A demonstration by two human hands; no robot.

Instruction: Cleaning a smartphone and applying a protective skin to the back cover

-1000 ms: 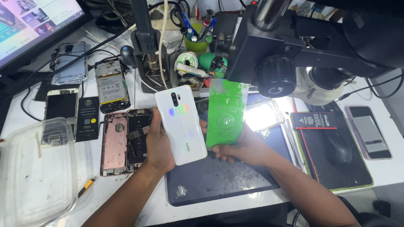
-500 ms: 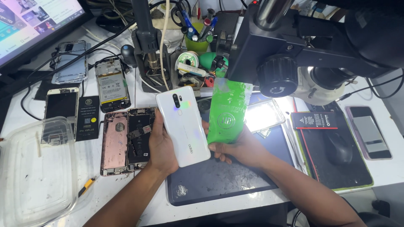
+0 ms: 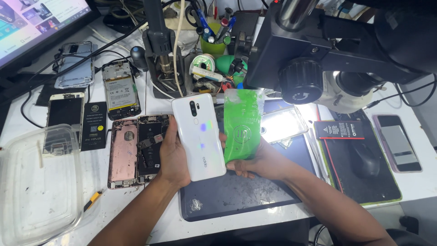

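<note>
Both our hands are up over the dark work mat (image 3: 236, 196): our left hand (image 3: 175, 157) is closed around the left edge of a white phone (image 3: 199, 136), back cover and camera strip facing us, while our right hand (image 3: 255, 161) pinches the lower end of a green film sheet (image 3: 242, 124), thumb on its face and fingers behind. The two pieces sit side by side, edges nearly touching, tilted slightly to the right and lifted clear of the mat. To handle this well, we judge it wise to keep the film gripped only by its margin so the face stays free of fingerprints, and to keep the phone steady in the palm so both outlines can be compared squarely under the light. Around us the white bench (image 3: 98, 168) is crowded. On the left lie a pink opened phone shell (image 3: 123, 152) and a dark opened chassis (image 3: 150, 146) just beside it, with more stripped handsets farther off and a clear plastic tub (image 3: 38, 187) near the left corner. A monitor (image 3: 32, 23) stands at the far left. A soldering stand (image 3: 159, 45) and a green cup of tools (image 3: 214, 41) sit at the far middle. A black microscope (image 3: 327, 54) looms over the right, above a lit patch, with a mouse (image 3: 364, 159) on its pad and another phone (image 3: 396, 143) at the far right.
</note>
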